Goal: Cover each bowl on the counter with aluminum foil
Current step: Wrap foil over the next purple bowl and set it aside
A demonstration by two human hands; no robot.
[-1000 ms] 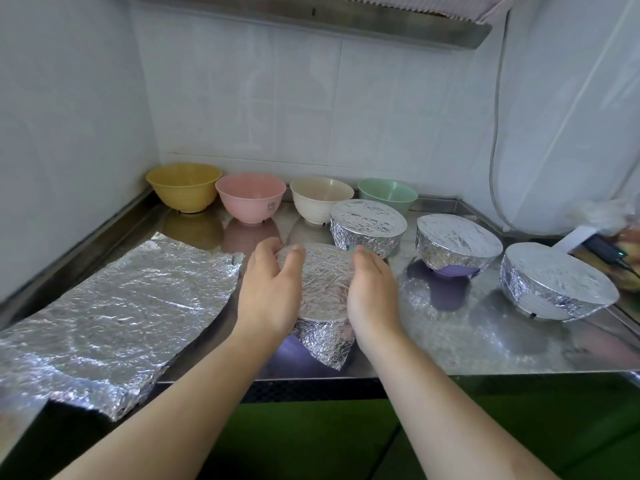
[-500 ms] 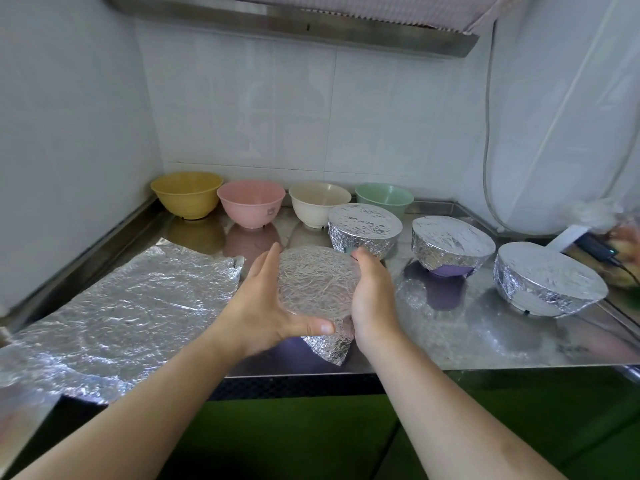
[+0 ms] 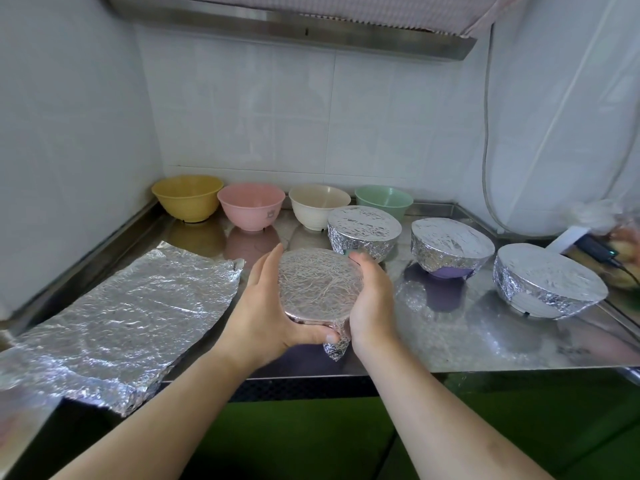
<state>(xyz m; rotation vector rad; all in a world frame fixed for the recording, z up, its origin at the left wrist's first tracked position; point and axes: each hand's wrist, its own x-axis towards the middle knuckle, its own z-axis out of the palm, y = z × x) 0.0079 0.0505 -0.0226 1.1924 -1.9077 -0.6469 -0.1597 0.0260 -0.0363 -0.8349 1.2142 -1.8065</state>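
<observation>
A foil-covered bowl [image 3: 320,284] sits near the front middle of the steel counter [image 3: 450,344]. My left hand [image 3: 266,313] cups its left side, thumb curled under the front rim. My right hand [image 3: 372,303] wraps its right side. A loose foil corner [image 3: 336,348] hangs below between my hands. Three more foil-covered bowls [image 3: 363,228] [image 3: 450,249] [image 3: 549,282] stand behind and to the right. Along the back wall stand uncovered yellow [image 3: 188,197], pink [image 3: 251,206], cream [image 3: 318,206] and green [image 3: 384,199] bowls. A crinkled foil sheet [image 3: 121,317] lies flat at the left.
A white tiled wall closes the back and left. At the far right edge lie a dark device with a cable [image 3: 597,249] and a plastic bag [image 3: 620,233]. A steel hood [image 3: 294,26] hangs overhead. The counter's front edge drops to a green floor.
My left hand has swung from the top of the bowl to its left side, thumb now under the front rim. My right hand stays on the right side. The view has tilted slightly.
</observation>
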